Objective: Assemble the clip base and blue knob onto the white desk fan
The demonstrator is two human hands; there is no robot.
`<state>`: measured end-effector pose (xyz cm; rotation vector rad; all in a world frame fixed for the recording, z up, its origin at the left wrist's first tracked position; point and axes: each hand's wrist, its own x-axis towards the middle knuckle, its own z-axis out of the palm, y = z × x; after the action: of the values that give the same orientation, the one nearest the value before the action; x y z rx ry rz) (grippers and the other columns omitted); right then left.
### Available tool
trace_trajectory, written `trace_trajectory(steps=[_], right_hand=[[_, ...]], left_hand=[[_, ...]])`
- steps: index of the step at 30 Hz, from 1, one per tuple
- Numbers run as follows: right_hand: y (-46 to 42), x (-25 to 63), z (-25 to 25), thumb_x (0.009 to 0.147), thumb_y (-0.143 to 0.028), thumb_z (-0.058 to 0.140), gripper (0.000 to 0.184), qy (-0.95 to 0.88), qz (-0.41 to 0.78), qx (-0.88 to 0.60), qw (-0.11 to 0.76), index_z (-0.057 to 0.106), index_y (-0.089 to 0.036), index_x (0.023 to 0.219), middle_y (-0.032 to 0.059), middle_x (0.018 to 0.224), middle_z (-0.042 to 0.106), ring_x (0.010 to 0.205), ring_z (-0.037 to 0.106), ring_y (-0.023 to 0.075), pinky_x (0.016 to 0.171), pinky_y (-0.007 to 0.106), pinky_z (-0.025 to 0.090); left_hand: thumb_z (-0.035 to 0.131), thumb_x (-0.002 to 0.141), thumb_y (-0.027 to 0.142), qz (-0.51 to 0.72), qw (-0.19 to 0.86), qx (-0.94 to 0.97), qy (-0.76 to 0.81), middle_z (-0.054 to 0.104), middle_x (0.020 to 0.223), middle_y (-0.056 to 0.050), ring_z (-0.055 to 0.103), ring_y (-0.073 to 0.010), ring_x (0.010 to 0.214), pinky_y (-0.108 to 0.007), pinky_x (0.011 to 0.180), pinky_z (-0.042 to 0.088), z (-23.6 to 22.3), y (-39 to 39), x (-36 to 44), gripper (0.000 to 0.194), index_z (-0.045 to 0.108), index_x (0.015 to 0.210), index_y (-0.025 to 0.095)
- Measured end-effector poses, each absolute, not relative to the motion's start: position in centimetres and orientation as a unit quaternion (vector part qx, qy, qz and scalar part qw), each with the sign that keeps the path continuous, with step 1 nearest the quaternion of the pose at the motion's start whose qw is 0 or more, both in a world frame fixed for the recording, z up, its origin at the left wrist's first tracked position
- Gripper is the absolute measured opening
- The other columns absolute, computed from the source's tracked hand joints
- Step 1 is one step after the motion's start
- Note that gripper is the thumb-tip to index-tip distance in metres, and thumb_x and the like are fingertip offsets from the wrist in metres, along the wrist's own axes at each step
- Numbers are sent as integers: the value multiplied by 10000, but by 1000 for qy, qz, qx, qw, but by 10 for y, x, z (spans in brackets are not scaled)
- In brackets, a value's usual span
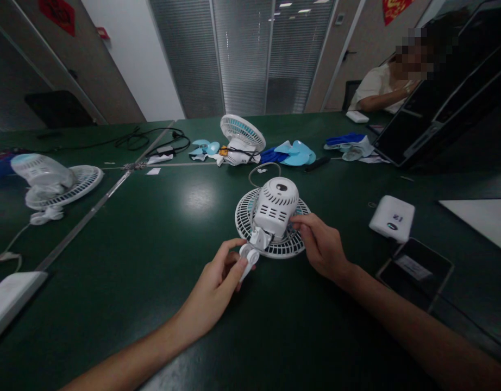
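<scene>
A small white electric fan [277, 209] lies grille-down on the dark green table in front of me, its motor housing facing up. My left hand [218, 279] pinches the white clip [248, 259] at the fan's near end between thumb and fingers. At the housing's right side, my right hand [321, 244] has its thumb and forefinger drawn together against the edge. Whether those fingers hold something small there cannot be made out. A grey cord [267, 164] loops out behind the housing.
Another white fan [50, 179] lies at the left, and a third fan [242, 138] stands at the back beside blue fan blades [295, 153]. A white box [392, 218] and a dark tablet-like device [415, 271] lie at right. A person [383, 89] sits across the table.
</scene>
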<state>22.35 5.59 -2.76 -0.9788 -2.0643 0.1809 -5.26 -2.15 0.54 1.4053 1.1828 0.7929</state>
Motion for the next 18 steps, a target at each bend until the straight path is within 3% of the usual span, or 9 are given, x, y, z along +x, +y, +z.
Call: trace_trajectory(steps=[5, 11, 15, 18], right_hand=[[56, 221, -27, 1034, -161, 394, 233, -821, 85, -394, 404, 563, -211, 1187, 47, 1002, 662, 878, 662, 162, 780, 302, 516], [55, 220, -24, 1030, -165, 415, 205, -824, 89, -397, 394, 573, -206, 1155, 49, 1017, 656, 902, 655, 170, 805, 319, 513], [52, 221, -20, 1024, -152, 400, 256, -821, 73, -394, 406, 588, -201, 1191, 75, 1086, 643, 970, 642, 192, 835, 348, 522], [47, 221, -15, 1013, -106, 381, 370, -828, 45, -371, 418, 548, -206, 1328, 78, 1075, 635, 937, 630, 187, 785, 340, 536]], left_hand=[[513, 1036, 459, 383, 570, 536, 491, 574, 988, -8, 499, -94, 659, -207, 558, 415, 5, -20, -36, 345, 504, 1310, 249], [561, 1008, 460, 441, 552, 502, 498, 547, 755, 24, 502, -112, 608, -197, 519, 424, 9, -13, -16, 398, 526, 1307, 200], [629, 969, 422, 460, 558, 492, 485, 658, 854, -25, 631, -151, 726, -271, 709, 561, 5, -15, -14, 507, 507, 1394, 174], [700, 917, 375, 469, 564, 495, 466, 713, 1020, -76, 694, -200, 905, -358, 913, 577, -1, -20, -19, 608, 493, 1451, 171]])
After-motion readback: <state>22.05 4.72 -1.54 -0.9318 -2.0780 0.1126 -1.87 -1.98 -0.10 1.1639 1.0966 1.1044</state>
